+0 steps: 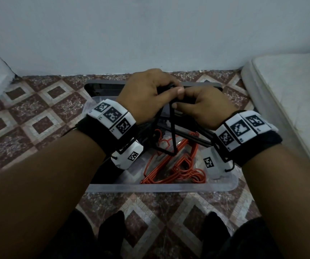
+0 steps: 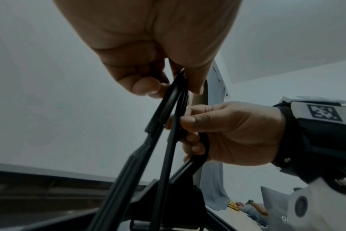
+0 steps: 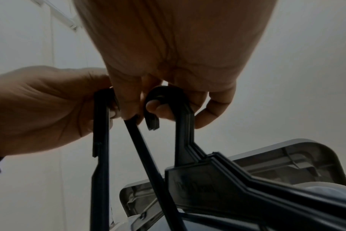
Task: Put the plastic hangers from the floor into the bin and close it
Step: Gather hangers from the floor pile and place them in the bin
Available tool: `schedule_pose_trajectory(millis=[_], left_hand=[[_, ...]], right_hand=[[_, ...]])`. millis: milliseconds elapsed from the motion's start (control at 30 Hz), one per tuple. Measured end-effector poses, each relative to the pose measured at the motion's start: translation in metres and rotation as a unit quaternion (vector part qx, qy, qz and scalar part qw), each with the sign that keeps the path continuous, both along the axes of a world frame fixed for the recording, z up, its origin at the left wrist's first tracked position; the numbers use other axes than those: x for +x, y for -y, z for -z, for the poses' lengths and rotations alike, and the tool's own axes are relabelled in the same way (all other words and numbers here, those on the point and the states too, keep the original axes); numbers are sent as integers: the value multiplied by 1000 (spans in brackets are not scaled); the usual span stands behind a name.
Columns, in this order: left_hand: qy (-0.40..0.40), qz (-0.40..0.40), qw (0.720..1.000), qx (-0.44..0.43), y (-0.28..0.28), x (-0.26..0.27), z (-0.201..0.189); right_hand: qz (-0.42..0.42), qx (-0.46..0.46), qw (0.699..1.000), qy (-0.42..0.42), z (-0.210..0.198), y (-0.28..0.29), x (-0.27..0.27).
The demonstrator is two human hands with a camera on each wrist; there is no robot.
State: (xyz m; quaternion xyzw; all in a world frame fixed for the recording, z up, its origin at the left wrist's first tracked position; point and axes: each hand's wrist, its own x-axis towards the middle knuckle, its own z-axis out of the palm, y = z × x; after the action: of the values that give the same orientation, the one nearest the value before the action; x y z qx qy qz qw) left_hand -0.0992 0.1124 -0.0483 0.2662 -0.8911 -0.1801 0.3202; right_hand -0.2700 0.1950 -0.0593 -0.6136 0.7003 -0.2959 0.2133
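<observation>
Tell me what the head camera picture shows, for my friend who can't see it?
Two hands, the left hand and the right hand, hold a bunch of black hangers above a clear plastic bin on a patterned tile floor. Orange hangers already lie inside the bin.

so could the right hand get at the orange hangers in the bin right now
Probably not yet. The right hand grips the hooks of the black hangers, which hang directly over the orange hangers in the bin. It would have to drop them first.
</observation>
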Motion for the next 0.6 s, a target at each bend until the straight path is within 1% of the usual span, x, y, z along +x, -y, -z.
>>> schedule_pose_trajectory(millis=[67,133,200,233,267,333,400,433,500,600], left_hand=[[-7,11,1000,29,0,3,4],[24,1,999,40,5,11,10],[98,-23,994,49,13,21,18],[154,-37,986,54,18,27,22],[214,-44,973,67,23,32,26],[320,-36,939,124,30,39,32],[391,-18,906,161,34,43,36],[410,-9,897,163,35,44,38],[424,1,894,146,38,45,42],[398,-8,908,128,43,44,45]], right_hand=[[1,-12,1000,1,2,0,1],[-1,-23,1000,0,3,0,-2],[14,-42,999,14,2,1,-8],[27,-55,998,19,1,1,-12],[40,-69,996,25,1,1,-17],[58,-100,992,60,-1,1,-23],[77,-129,984,100,-4,1,-28],[90,-144,979,110,-5,1,-30],[115,-173,969,134,-7,1,-33],[137,-190,956,175,-6,2,-39]])
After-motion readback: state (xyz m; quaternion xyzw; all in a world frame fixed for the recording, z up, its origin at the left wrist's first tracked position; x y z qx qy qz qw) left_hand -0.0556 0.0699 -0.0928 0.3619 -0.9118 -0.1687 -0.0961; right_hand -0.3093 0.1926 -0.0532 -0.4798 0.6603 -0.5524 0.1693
